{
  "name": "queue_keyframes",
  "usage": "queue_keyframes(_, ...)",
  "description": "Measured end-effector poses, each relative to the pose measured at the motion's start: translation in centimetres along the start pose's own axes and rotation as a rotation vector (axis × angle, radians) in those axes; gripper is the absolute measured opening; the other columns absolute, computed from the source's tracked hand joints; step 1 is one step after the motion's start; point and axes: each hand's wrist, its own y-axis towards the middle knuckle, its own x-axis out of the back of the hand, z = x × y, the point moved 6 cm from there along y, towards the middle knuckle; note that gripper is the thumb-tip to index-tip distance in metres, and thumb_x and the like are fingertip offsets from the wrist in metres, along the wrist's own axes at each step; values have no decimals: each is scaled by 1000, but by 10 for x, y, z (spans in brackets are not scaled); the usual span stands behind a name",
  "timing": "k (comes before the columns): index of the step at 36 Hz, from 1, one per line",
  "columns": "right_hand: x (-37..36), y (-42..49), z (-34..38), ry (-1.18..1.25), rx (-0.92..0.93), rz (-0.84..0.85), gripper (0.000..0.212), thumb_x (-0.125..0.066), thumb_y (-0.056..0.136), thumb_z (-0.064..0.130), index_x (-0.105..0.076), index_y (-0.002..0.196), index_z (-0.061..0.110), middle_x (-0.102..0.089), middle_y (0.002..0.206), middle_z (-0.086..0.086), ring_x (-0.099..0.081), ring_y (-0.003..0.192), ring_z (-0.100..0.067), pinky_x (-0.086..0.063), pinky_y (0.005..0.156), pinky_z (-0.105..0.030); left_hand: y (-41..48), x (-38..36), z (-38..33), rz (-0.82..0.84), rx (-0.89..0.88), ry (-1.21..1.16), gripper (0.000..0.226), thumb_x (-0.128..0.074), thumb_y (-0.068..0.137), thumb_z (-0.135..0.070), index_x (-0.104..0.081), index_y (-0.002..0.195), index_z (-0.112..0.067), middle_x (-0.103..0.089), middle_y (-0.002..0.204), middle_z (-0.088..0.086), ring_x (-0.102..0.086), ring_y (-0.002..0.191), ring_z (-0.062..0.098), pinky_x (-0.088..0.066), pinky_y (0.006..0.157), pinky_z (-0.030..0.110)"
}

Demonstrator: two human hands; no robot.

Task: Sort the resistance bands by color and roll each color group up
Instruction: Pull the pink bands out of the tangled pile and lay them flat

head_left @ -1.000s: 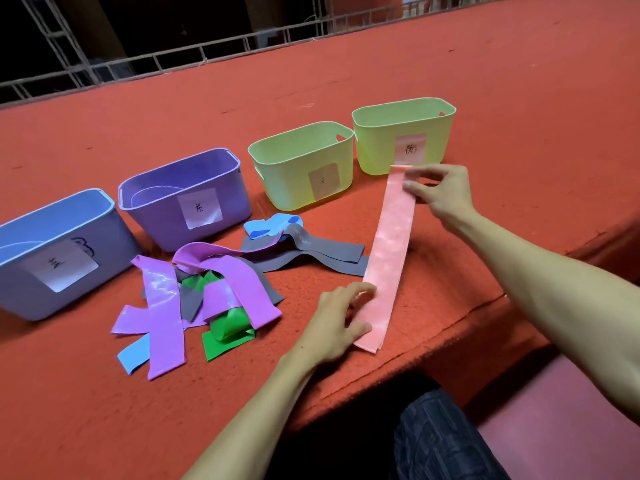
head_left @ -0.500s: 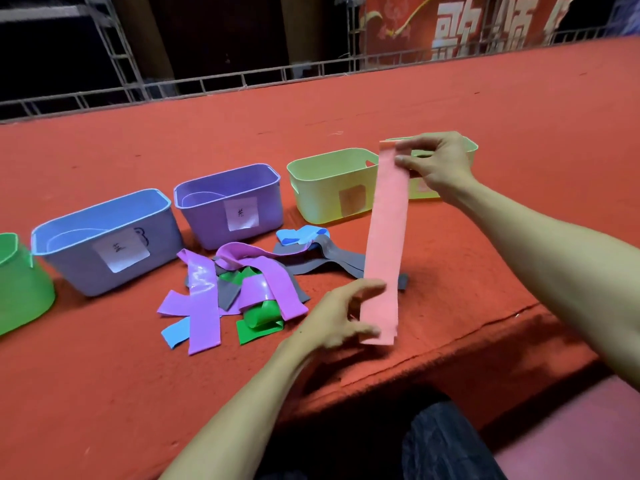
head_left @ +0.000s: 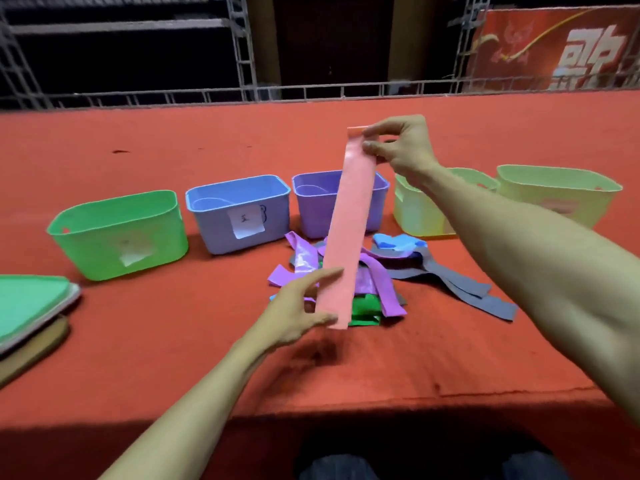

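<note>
The pink band (head_left: 349, 230) is held taut and off the surface, running diagonally between both hands. The right hand (head_left: 405, 147) pinches its upper end between thumb and curled index finger; the remaining fingers are loosely bent behind. The left hand (head_left: 294, 313) holds the lower end, with index finger and thumb spread apart along the band's left edge and the other fingers hidden behind the hand. Directly beyond the left fingers lies a loose pile: purple bands (head_left: 301, 261), a green band (head_left: 365, 308), a blue band (head_left: 398, 242) and grey bands (head_left: 460, 282), overlapping one another. Below the right fingers stands a row of bins: a green bin (head_left: 117, 233), a blue bin (head_left: 239, 213), a purple bin (head_left: 311, 202) and two yellow-green bins (head_left: 412, 213). All rest on a red carpeted surface (head_left: 173, 341). Stacked lids (head_left: 31, 303) lie at the far left. A metal truss railing (head_left: 242, 93) borders the far edge; a red banner (head_left: 554, 50) hangs beyond it in a dark room.
</note>
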Motion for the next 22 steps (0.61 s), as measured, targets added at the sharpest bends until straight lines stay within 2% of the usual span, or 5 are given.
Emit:
queue_keyframes(6,-123,10,-14,-39,4,122,24,-72,76,-9,-71,99,-3,-65,75,-2,-54,48,7,-54,53,-18,-43,63,45,-78,121,-22,79,-72,74,13,-47,127,-40,-54,135,-2,-62,97,7,-56,88,30)
queue_keyframes(10,-190,10,-31,-147,46,180,19,-76,73,1,-75,92,4,-68,81,-1,-55,58,10,-48,68,-16,-68,99,75,-112,213,25,83,-71,76,11,-42,124,-50,-48,134,-13,-69,90,13,-56,80,25)
queue_keyframes(14,-247,3,-56,-162,24,241,16,-76,71,4,-77,85,10,-71,81,2,-62,73,-4,-53,75,-26,-88,128,109,-118,325,27,83,-74,75,2,-42,130,-51,-51,134,-11,-69,83,19,-58,83,41)
queue_keyframes(16,-273,-2,-70,-164,14,285,15,-76,71,2,-77,84,10,-72,80,1,-60,69,3,-50,74,-20,-96,136,121,-105,373,12,81,-77,70,-10,-44,132,-50,-57,132,-6,-61,75,16,-55,86,46)
queue_keyframes(22,-322,-16,-112,-141,-41,283,17,-78,72,3,-77,89,6,-71,83,1,-56,62,20,-41,67,-1,-102,146,138,-49,483,-82,82,-78,74,-2,-42,144,-25,-66,116,-3,-55,70,-1,-51,76,21)
